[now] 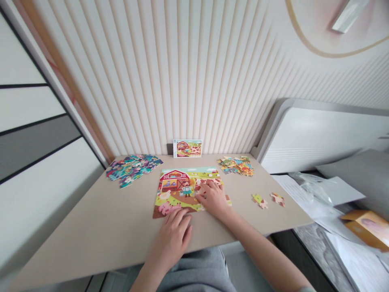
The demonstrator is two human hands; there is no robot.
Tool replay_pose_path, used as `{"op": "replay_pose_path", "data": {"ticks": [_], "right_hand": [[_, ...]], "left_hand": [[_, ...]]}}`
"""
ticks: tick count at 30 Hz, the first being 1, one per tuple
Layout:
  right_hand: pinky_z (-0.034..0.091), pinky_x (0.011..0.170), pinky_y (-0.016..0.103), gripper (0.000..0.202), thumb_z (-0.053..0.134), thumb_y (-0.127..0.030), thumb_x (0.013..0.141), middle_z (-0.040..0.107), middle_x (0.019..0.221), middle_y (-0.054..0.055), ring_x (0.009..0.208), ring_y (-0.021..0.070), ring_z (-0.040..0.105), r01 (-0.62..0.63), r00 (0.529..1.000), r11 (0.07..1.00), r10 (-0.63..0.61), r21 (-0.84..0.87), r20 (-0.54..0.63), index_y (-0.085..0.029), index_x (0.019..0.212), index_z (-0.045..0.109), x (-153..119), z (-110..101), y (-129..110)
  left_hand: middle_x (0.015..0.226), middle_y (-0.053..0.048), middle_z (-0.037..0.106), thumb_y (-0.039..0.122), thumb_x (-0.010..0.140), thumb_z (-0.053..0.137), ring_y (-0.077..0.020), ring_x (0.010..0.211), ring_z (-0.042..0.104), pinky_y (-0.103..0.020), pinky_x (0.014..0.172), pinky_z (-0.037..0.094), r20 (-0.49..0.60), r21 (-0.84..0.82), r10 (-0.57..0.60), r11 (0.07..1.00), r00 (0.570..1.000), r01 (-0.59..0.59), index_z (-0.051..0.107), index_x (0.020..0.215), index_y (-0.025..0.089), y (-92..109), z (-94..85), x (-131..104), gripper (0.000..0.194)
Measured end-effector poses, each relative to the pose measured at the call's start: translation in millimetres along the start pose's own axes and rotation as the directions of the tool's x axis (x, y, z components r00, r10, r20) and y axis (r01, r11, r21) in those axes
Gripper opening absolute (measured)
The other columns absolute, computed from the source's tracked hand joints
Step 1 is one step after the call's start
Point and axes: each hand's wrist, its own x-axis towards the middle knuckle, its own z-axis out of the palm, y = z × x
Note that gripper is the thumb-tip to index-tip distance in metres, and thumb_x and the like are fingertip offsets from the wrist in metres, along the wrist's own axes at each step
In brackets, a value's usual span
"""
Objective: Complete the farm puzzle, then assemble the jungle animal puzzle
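A farm jigsaw puzzle (174, 190) lies flat on the table, with a red barn, a farmer, a pink pig and a brown-and-white cow. My right hand (212, 196) rests on its right half, fingers spread over the cow and covering part of it. Whether a piece is under those fingertips is hidden. At the puzzle's lower edge lies my left hand (176, 231), fingers stretched out and touching the border near the pig. To the right of the puzzle sit two loose spots of jigsaw pieces, a green-and-brown one (259, 201) and a brown-and-white one (277, 199).
A picture card (188, 149) of the farm scene leans against the ribbed wall. Purple-and-teal puzzle pieces (133, 168) are heaped at the back left, yellow-and-green pieces (236, 166) at the back right. Beyond the table's right edge are papers and an orange box (367, 227).
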Motion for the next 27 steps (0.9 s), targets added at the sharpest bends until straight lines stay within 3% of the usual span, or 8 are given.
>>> {"op": "replay_pose_path", "data": {"ticks": [6,10,13,16,18,21,27], "right_hand": [[0.036,0.106,0.045,0.053,0.064,-0.029,0.088,0.065,0.135,0.011,0.125,0.0301,0.056,-0.051,0.998,0.998,0.051,0.020,0.025,-0.029,0.142,0.061,7.8,8.5,-15.2],[0.038,0.106,0.040,0.054,0.063,-0.025,0.087,0.065,0.135,0.009,0.127,0.0272,0.056,-0.054,0.998,0.998,0.055,0.044,-0.009,-0.029,0.141,0.061,5.1,6.9,-2.9],[0.039,0.103,0.042,0.051,0.058,-0.022,0.090,0.064,0.137,0.009,0.125,0.0279,0.056,-0.112,0.993,0.993,0.113,0.020,-0.045,-0.030,0.140,0.061,4.5,-5.4,27.1],[0.040,0.103,0.048,0.056,0.055,-0.021,0.091,0.061,0.140,0.014,0.126,0.0325,0.056,-0.209,0.974,0.977,0.206,-0.027,-0.093,-0.026,0.146,0.056,1.7,-22.7,69.5],[0.041,0.104,0.046,0.055,0.053,-0.023,0.092,0.061,0.140,0.012,0.127,0.0304,0.057,-0.210,0.976,0.975,0.204,-0.079,-0.075,-0.027,0.147,0.056,-5.6,-33.5,99.2],[0.041,0.107,0.048,0.052,0.055,-0.033,0.095,0.061,0.142,0.013,0.130,0.0312,0.056,-0.218,0.975,0.970,0.212,-0.110,-0.064,-0.025,0.146,0.058,-29.5,-45.6,141.6],[0.040,0.108,0.057,0.062,0.049,-0.053,0.097,0.065,0.140,0.015,0.130,0.0379,0.057,-0.372,0.928,0.890,0.362,-0.262,-0.088,-0.021,0.150,0.054,-96.5,-55.6,206.5]], "left_hand": [[0.135,-0.009,0.064,0.022,0.100,0.053,-0.0306,0.131,0.056,-0.054,0.111,0.051,0.001,0.023,0.004,1.000,1.000,-0.004,0.066,0.123,0.024,0.8,-1.2,-0.8,0.027],[0.135,-0.010,0.064,0.023,0.100,0.053,-0.0311,0.131,0.057,-0.055,0.110,0.052,-0.005,0.027,0.018,0.999,1.000,-0.018,0.066,0.125,0.023,0.4,-0.9,-1.1,0.028],[0.136,-0.010,0.064,0.024,0.100,0.054,-0.0313,0.130,0.057,-0.055,0.110,0.052,-0.010,0.022,0.020,1.000,1.000,-0.020,0.066,0.125,0.023,-0.1,-0.8,-1.2,0.028],[0.137,-0.010,0.064,0.024,0.100,0.054,-0.0309,0.131,0.057,-0.055,0.111,0.052,-0.008,0.008,0.019,1.000,1.000,-0.019,0.066,0.126,0.024,-0.7,0.0,-1.6,0.029],[0.136,-0.009,0.064,0.023,0.099,0.054,-0.0307,0.131,0.057,-0.055,0.110,0.052,-0.012,0.002,0.013,1.000,1.000,-0.013,0.066,0.127,0.025,-1.0,1.0,-2.0,0.030],[0.136,-0.009,0.064,0.024,0.099,0.055,-0.0304,0.131,0.057,-0.054,0.110,0.052,-0.014,-0.006,-0.007,1.000,1.000,0.006,0.066,0.127,0.026,-0.8,2.4,-2.6,0.030],[0.136,-0.009,0.063,0.023,0.099,0.054,-0.0301,0.131,0.057,-0.053,0.110,0.052,0.000,-0.026,-0.017,1.000,1.000,0.017,0.065,0.127,0.025,1.7,-0.4,-1.9,0.030]]}}
